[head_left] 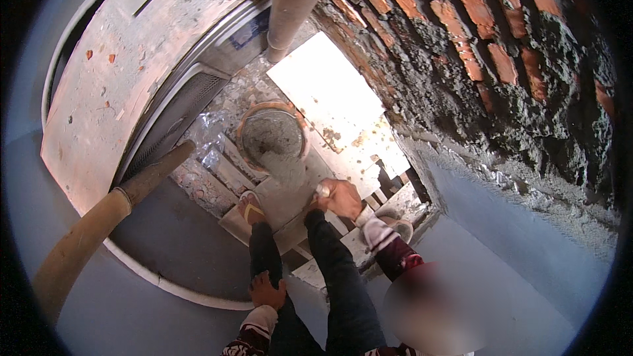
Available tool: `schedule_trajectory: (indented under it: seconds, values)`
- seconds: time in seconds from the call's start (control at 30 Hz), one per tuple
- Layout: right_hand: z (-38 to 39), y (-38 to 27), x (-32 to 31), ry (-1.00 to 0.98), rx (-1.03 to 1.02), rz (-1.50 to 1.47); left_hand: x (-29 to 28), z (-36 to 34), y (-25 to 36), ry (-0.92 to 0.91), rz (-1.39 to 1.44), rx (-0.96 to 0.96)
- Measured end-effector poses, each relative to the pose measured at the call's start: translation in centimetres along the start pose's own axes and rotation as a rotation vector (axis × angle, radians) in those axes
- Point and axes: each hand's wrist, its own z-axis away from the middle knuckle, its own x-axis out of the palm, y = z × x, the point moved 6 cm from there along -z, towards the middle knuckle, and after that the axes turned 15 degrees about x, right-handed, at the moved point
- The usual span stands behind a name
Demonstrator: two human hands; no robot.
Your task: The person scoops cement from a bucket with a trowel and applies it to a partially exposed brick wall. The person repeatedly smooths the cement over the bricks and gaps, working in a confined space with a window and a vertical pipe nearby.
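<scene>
My right hand (343,199) is closed around a pale handle, its rounded end showing by my thumb. It looks like a trowel (287,169), whose grey, mortar-coated blade reaches over the near rim of a round tub (245,155). Wet grey mortar (270,133) lies in the tub, with a hollow in its middle. My left hand (267,292) rests on my left leg with its fingers spread, holding nothing. Below the tub, my sandalled left foot (251,209) stands on wooden boards. Behind my right hand, my right foot is mostly hidden.
A rough brick wall (461,33) with fresh mortar rises on the right. Bamboo poles stand at left (99,237) and top (295,6). A sunlit white board (330,86) lies beside the tub, a clear plastic bag (210,138) opposite. Gaps run between the planks; a small bowl (399,229) sits near my right forearm.
</scene>
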Motion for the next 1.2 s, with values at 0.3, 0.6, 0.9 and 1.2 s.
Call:
schedule_trajectory:
  seconds: [0.3,0.6,0.9,1.2]
  values:
    - [-1.6,13.6,-17.2,-0.039,0.446,-0.672,-0.7,0.2,1.8,-0.078,-0.11,0.014]
    - [11.1,15.8,-21.7,0.521,0.538,0.093,0.4,-0.6,2.6,-0.085,-0.036,-0.004]
    - [-6.5,23.7,-19.3,0.536,0.61,0.239,-0.7,-1.2,3.1,-0.069,-0.097,0.046]
    - [1.9,21.2,-23.6,0.79,0.562,0.236,0.1,-1.0,3.8,-0.098,-0.142,0.021]
